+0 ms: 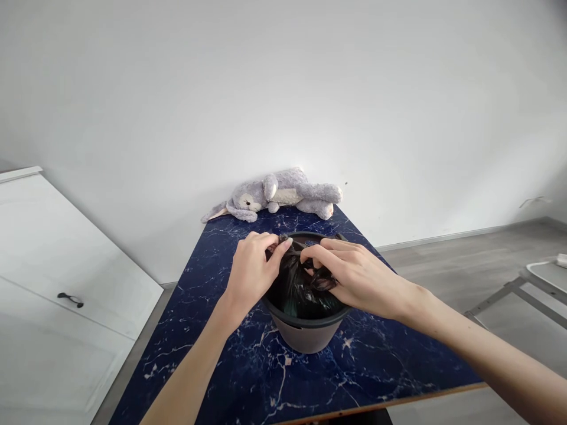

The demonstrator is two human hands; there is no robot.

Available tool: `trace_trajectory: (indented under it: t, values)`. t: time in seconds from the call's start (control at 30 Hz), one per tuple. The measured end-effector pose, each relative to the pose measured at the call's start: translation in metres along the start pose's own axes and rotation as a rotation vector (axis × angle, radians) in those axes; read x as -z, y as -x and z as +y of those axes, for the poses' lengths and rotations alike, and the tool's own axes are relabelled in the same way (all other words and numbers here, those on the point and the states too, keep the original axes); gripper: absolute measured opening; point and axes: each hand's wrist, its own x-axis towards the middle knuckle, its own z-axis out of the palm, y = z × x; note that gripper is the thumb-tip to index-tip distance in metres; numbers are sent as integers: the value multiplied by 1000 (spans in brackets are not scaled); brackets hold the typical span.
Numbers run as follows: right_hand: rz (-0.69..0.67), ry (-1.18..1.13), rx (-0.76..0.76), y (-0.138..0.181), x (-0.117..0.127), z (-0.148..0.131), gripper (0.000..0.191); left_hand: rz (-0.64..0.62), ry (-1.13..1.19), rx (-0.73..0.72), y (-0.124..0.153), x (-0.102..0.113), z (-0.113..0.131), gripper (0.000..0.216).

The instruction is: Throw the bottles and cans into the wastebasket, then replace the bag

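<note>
A black plastic garbage bag point(301, 292) sits gathered inside a small grey bin point(305, 337) with a dark rim. My left hand point(257, 265) pinches the bag's bunched top between thumb and fingers, at the bin's left side. From the right, my right hand point(349, 268) has its curled fingers closed on another part of the same gathered plastic. The bag bulges below both hands, and what it contains is hidden. The bin stands upright on a table point(212, 348) with a dark blue marble-patterned top.
A grey plush bunny point(283, 192) lies on its side at the table's far end, against the white wall point(283, 88). To the left stands a white cabinet point(66, 248) with a dark handle. A folding metal-framed piece point(527, 289) is at right on the grey floor.
</note>
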Motion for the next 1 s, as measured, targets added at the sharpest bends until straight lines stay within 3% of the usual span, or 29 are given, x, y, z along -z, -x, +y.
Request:
trace_trajectory:
  t: [0.3, 0.53, 0.8, 0.9, 1.0]
  values:
    - [-59, -98, -95, 15, 14, -5, 22, 72, -17, 45, -4, 0, -21, 35]
    - [-111, -248, -124, 24, 22, -3, 37, 118, -7, 88, -4, 1, -45, 41]
    - [-315, -210, -335, 6, 23, 10, 35, 92, 254, 110, 7, 10, -24, 38]
    - [-394, -167, -283, -12, 13, 10, 46, 83, 323, 104, 10, 14, -15, 37]
    - [-430, -153, -207, -26, 2, 9, 25, 83, 380, 72, 14, 16, -13, 38]
